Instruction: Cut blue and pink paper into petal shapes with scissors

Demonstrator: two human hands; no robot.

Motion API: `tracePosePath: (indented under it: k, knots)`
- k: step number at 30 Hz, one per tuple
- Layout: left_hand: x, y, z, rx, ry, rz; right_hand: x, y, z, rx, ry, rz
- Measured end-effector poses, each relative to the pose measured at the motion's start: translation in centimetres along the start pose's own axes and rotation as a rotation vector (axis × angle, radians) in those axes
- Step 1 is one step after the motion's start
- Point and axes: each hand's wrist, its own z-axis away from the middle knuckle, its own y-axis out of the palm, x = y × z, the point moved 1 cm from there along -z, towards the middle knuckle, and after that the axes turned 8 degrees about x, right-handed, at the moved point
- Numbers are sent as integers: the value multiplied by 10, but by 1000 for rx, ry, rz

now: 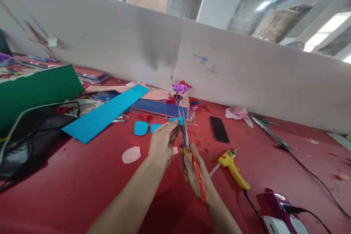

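Between the fingers of my left hand [163, 140] is a small blue foam piece [176, 121], pinched near its end. Red-handled scissors [196, 175] are gripped in my right hand [199, 172], their blades pointing up and away from me. The blades stand slightly apart beside the right end of the blue piece; whether they touch it I cannot tell. Cut blue pieces [141, 128] lie on the table just left of my hands. Closer to me is a pale pink rounded piece [131, 154].
A long blue sheet [109, 113] slants across the left side. Flowers [181, 87] stand in a small pot behind my hands. To the right are a phone [219, 129], a yellow glue gun [233, 168] with a cord, and a purple power strip [285, 208]. A white wall [123, 44] runs behind.
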Motion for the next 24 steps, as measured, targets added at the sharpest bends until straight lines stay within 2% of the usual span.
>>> tracePosePath:
  k: [4,7,9,12,14,15,19,24]
  knots:
    - [-1,-2,-1,-13,14,-30,1,5,2,-59,64,-108]
    - [-5,-4,-1,25,-38,-174,8,1,2,-104,62,-274]
    - [-8,-5,0,139,-130,-399,13,-8,1,-131,34,-307]
    - [-9,-4,4,387,-222,-767,15,-26,-4,-225,-36,-280]
    - [-8,-3,6,470,-227,-908,11,-35,-7,-237,-52,-295]
    - [-7,-3,7,475,-224,-948,8,-38,-8,-222,-52,-308]
    - [-5,-3,7,439,-225,-987,2,-40,-12,-161,-22,-354]
    - [-2,-2,7,438,-298,-851,6,-38,-12,-277,-38,-351]
